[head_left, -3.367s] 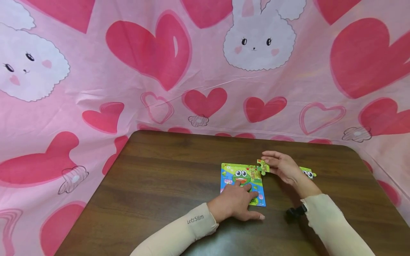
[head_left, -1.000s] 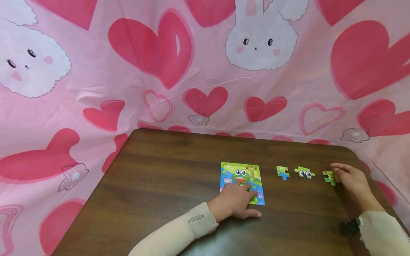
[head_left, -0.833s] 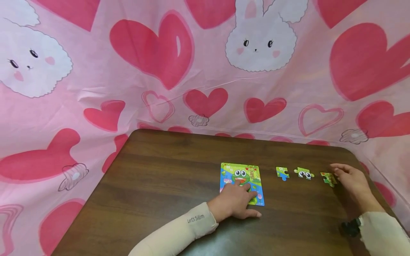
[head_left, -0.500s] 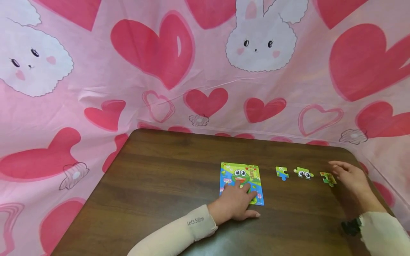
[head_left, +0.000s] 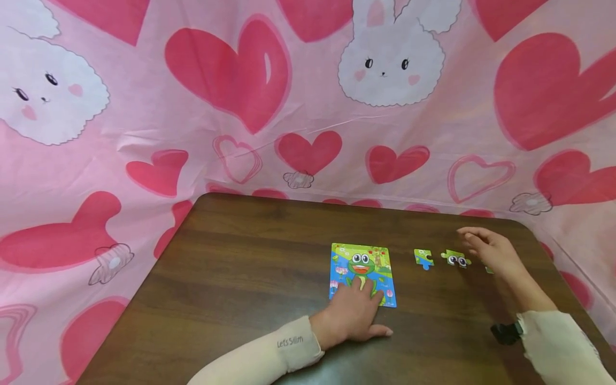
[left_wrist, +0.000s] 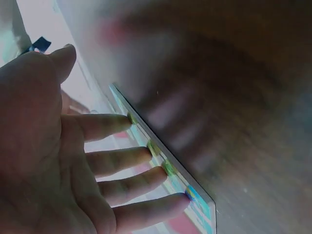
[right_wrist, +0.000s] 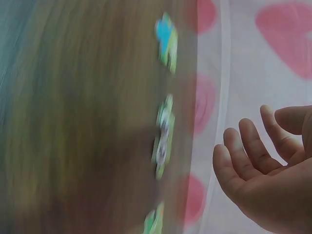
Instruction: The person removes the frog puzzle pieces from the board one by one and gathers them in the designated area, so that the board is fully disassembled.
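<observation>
Sleeve (head_left: pixel 255 357) print: "Let's Slim". Left hand (head_left: pixel 355 315): straight fingers touch frog board (head_left: pixel 362 266). Right hand (head_left: pixel 498 259): relaxed fingers near 3 jigsaw pieces (head_left: pixel 455 253), board's 3 o'clock.

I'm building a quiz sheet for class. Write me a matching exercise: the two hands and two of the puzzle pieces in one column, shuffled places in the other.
1. Left hand
2. Right hand
3. Piece with eyes
4. Blue-and-green piece

A. Middle of the row of three pieces
B. Raised over the table, holding nothing
C. End of that row nearest the frog board
D. Touching the frog board

Pairs: 1-D, 2-B, 3-A, 4-C
</observation>
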Demonstrator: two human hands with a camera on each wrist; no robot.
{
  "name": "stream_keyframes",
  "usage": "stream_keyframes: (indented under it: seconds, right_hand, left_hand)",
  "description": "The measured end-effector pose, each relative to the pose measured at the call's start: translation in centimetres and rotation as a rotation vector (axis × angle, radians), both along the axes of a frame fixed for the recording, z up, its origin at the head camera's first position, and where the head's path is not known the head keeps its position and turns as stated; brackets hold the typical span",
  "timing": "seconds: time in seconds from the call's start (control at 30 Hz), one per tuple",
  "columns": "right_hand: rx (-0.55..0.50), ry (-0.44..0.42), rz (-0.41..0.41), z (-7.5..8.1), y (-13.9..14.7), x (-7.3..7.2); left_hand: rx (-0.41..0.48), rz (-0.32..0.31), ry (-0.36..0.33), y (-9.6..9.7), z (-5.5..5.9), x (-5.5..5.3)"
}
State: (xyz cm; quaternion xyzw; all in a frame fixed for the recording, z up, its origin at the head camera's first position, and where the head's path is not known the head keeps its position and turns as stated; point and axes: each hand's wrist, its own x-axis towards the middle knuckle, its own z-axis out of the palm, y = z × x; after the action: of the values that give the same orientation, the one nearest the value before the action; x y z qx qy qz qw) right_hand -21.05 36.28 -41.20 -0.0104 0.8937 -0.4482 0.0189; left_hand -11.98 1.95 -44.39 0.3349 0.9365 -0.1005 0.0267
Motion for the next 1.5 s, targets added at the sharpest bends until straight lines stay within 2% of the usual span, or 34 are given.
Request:
stream_keyframes:
  seconds: [0.13, 0.37, 0.53, 0.7, 0.9, 1.07, 1.5]
  right_hand:
    - [-0.082, 0.000, 0.072, 0.4, -2.6, -0.3]
    - [-0.036, -0.035, 0.145, 0.6, -7.2, -1.0]
    - [-0.061, -0.048, 0.200, 0.2, -9.9, -1.5]
    - [-0.103, -0.091, 0.227, -0.7, -12.4, -2.2]
    - [-0.194, -0.145, 0.284, -1.6, -14.7, -2.8]
    - [-0.244, -0.151, 0.338, -1.8, -16.1, -3.1]
    - [-0.241, -0.215, 0.432, -2.6, -19.4, -3.1]
  left_hand:
    - [0.014, 0.010, -0.015, 0.0, -0.1, 0.4]
    - [0.034, 0.024, -0.050, -0.1, 0.0, 0.8]
    - [0.035, 0.020, -0.110, -0.2, 0.2, 0.6]
    - [0.032, 0.015, -0.121, -0.2, 0.1, 0.5]
    - [0.043, 0.002, -0.157, -0.1, 0.0, 0.3]
    - [0.040, -0.002, -0.174, -0.1, 0.1, 0.2]
    - [0.015, -0.038, -0.144, -0.2, 0.1, -0.1]
